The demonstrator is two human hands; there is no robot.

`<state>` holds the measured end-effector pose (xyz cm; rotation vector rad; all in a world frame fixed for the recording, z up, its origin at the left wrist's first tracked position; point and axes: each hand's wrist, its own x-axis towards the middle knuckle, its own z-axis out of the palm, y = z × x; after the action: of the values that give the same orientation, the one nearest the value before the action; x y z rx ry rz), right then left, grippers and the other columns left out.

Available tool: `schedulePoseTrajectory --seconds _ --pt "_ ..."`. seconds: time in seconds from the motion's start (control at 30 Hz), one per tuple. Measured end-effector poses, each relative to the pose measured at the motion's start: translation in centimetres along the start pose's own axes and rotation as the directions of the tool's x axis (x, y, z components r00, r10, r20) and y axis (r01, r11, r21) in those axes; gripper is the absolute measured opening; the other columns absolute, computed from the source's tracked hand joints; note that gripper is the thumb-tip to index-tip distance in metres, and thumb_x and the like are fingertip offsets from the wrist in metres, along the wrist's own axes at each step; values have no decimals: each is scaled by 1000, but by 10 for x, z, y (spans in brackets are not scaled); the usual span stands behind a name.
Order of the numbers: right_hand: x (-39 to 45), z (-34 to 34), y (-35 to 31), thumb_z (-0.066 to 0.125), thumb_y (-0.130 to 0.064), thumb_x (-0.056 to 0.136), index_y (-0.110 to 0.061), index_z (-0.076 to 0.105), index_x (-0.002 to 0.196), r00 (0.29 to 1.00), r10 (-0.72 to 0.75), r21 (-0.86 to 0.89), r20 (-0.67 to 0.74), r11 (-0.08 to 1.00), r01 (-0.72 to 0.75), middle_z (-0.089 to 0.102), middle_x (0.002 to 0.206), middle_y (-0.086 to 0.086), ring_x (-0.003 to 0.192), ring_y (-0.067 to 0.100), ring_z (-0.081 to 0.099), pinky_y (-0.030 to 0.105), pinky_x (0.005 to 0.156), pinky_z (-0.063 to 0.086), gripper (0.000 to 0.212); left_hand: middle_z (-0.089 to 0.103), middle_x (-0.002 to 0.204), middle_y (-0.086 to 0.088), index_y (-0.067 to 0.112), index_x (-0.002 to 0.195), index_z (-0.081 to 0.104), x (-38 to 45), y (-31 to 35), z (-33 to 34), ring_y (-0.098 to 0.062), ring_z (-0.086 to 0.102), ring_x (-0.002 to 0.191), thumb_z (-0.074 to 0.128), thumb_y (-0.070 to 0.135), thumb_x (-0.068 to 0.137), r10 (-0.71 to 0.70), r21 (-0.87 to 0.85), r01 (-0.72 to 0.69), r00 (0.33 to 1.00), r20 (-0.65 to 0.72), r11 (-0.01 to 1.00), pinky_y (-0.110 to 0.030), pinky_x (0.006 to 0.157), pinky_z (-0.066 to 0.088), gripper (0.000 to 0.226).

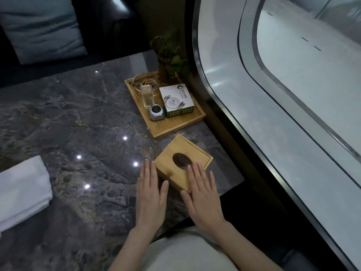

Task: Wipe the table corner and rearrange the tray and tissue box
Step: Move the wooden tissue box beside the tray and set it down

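Tissue box (182, 165) lies before the tray (176, 127), cloth (21, 190) far left.

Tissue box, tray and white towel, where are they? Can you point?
tissue box (176, 153): head view, bare wooden lid left of the oval hole.
tray (172, 128): head view, bare floor near its front rim.
white towel (21, 188): head view, middle of the fold.

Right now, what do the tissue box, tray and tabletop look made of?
Tissue box: bamboo or light wood, matte, faint grain. Tray: the same tan wood look, raised rim. Tabletop: grey veined marble or stone-look slab, polished; it mirrors ceiling lights.
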<state>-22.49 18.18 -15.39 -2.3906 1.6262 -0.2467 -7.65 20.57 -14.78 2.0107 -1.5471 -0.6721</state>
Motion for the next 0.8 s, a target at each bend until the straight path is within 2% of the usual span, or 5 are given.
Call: schedulePoseTrajectory --seconds 0.07,0.13,0.33,0.53,0.8 --pt "-4 0 -1 13 -47 97 -15 12 147 1000 0 -12 4 1000 0 13 155 2 144 9 -4 35 116 -4 59 -28 147 13 30 136 -21 -2 0 5 10 -30 132 -3 66 81 10 3 -11 999 48 1000 -27 115 -8 69" --pt "-3 0 -1 12 -46 97 -15 13 147 1000 4 -32 4 999 -4 14 155 2 143 10 -4 35 116 -2 58 -34 143 16 30 135 -24 -2 4 7 9 -29 133 -4 69 79 -3 -36 5 998 68 999 -26 115 -8 71" --pt "2 3 -3 12 -44 98 -13 17 145 1000 30 -113 -5 993 -30 17 153 4 142 11 -3 34 115 -2 57 -30 144 16 30 133 -22 5 20 8 -2 -11 136 27 43 92 -85 -190 99 993 77 977 -37 120 6 66" --pt "15 3 1 15 -43 98 -14 12 146 998 52 -95 -33 994 -55 15 153 4 143 9 -8 32 115 -3 56 -29 145 16 32 132 -23 23 26 8 -12 -4 144 32 40 93 -56 -257 78 994 92 963 -40 118 20 68" --pt "34 -1 9 14 -44 97 -12 18 145 995 96 -78 -37 992 -98 24 153 8 141 13 7 33 114 0 57 -30 144 14 29 131 -24 48 33 13 -3 -15 137 33 37 94 5 -220 16 996 93 975 -29 118 10 68"
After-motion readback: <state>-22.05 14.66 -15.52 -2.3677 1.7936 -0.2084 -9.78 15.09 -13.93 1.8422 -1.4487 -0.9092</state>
